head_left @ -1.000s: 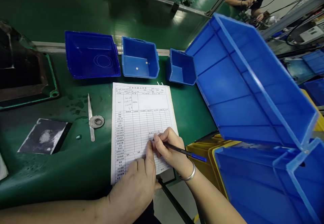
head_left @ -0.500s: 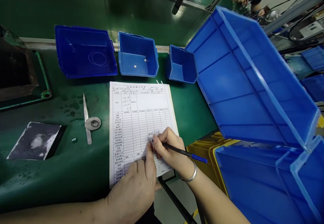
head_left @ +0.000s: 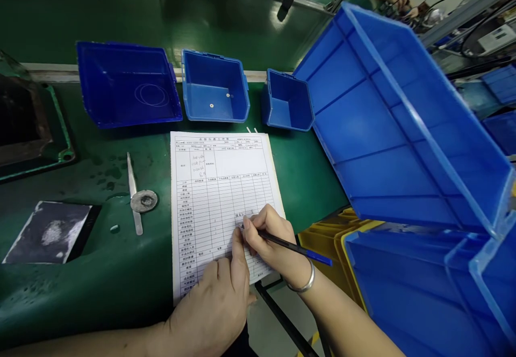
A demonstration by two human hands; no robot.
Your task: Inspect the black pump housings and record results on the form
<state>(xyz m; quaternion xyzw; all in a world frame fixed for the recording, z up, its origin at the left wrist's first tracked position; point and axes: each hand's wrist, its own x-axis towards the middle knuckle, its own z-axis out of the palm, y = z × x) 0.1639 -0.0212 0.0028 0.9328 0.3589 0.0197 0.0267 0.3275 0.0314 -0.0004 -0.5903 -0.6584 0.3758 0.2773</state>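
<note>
Form [head_left: 242, 159] partly hidden under hands [head_left: 215, 298] [head_left: 271, 223]; pen [head_left: 292, 247] tip hard to discern.

A white printed form [head_left: 229, 163], ruled and partly handwritten, lies flat on the green tabletop [head_left: 308, 185]. The slim black pen [head_left: 290, 245], blue at its end, slants over its lower rows.

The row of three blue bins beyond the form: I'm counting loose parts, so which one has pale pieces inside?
The middle bin: two small pale pieces lie on its floor. Neither the darker left bin nor the right bin shows any.
</note>
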